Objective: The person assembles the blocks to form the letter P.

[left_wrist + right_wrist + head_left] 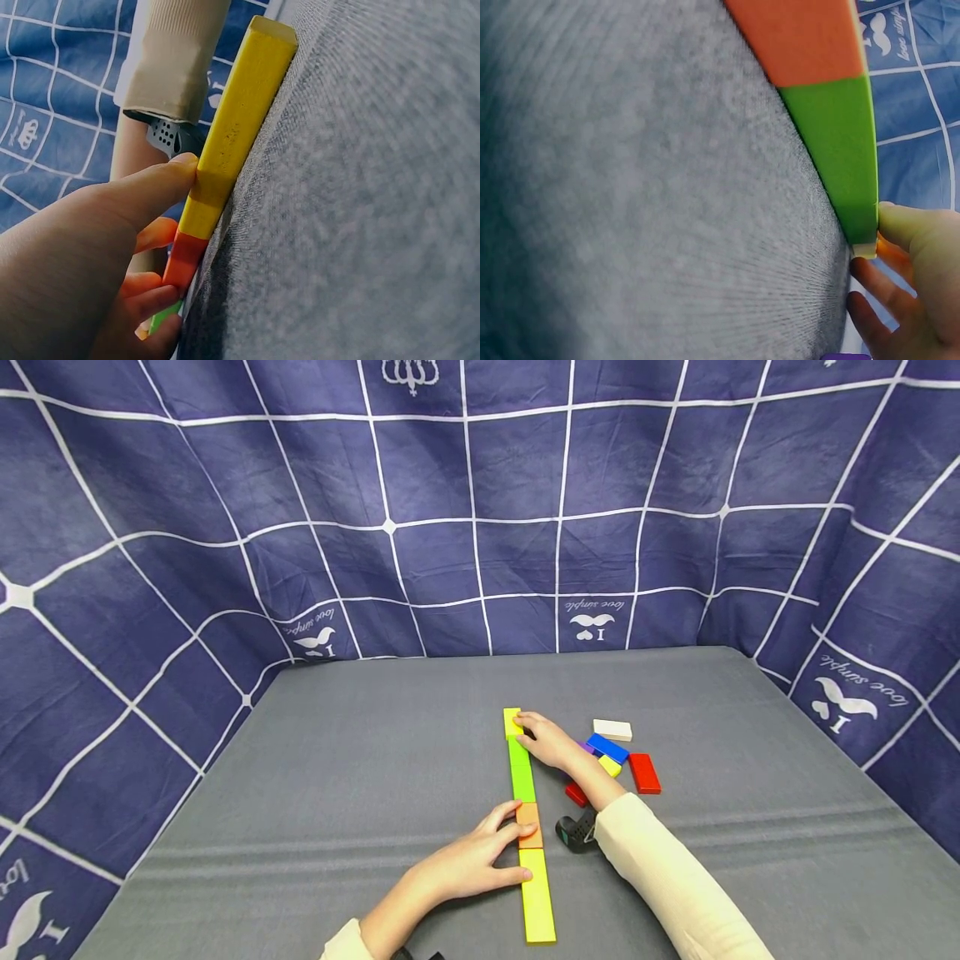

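Observation:
A straight row of flat blocks runs away from me: a yellow block (538, 906) nearest, then an orange block (529, 815), a green stretch (522, 781) and a far yellow block (511, 717). My left hand (468, 862) is spread along the row's left side. Its thumb touches the near yellow block, and its other fingers touch the orange block. At the far end, my right hand (551, 745) reaches in from the right. In the right wrist view its thumb touches the green stretch (836, 150), with its fingertips by the far yellow end (865, 250).
Right of the row lie loose blocks: white (612, 730), blue (607, 749), yellow (610, 766) and red (645, 774), with others partly behind my right forearm. A black device (573, 833) shows beside my right sleeve. Patterned blue cloth (517, 560) hangs behind the grey table (360, 760).

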`<state>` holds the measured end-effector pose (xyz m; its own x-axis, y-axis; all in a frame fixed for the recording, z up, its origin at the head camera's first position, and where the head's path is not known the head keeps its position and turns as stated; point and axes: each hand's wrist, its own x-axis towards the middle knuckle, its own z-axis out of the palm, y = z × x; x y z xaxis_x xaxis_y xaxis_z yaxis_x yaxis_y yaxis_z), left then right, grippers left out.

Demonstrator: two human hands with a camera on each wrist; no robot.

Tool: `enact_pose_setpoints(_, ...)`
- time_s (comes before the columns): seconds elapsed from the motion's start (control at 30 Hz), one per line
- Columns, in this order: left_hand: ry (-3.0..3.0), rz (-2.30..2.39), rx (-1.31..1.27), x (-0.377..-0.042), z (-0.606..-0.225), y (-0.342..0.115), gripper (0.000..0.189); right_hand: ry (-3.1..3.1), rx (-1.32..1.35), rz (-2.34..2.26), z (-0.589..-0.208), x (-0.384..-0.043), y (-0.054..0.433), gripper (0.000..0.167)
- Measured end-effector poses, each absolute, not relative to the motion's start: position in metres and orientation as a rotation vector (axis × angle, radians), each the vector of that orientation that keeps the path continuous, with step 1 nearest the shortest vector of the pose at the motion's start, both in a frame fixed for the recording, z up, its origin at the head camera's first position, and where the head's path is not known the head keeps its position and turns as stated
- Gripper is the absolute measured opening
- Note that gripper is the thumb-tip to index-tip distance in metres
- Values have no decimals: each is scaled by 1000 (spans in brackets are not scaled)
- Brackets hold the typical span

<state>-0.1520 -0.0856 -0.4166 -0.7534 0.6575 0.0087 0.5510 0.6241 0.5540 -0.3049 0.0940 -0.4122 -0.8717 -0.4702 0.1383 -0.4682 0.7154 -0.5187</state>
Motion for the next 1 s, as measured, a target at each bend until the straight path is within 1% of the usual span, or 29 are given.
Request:
enact_pose_setpoints(0.33,2647,817,1026,-152,-416,-85,54,2875,-809,-859,-411,-305,96,41)
enact_pose_setpoints(0.67,2678,797,1028,-152,-418,-87,53,2773,-819,-937,-387,-299,120,43)
enact_pose_setpoints(0.8,2669,790,1073,-152,-417,-87,53,2832,-735,-953,-378,-291,140,42)
enact_pose_setpoints(1.0,2622,715,1260,-152,-417,-89,48,2935,-548,-833,-376,-280,175,40)
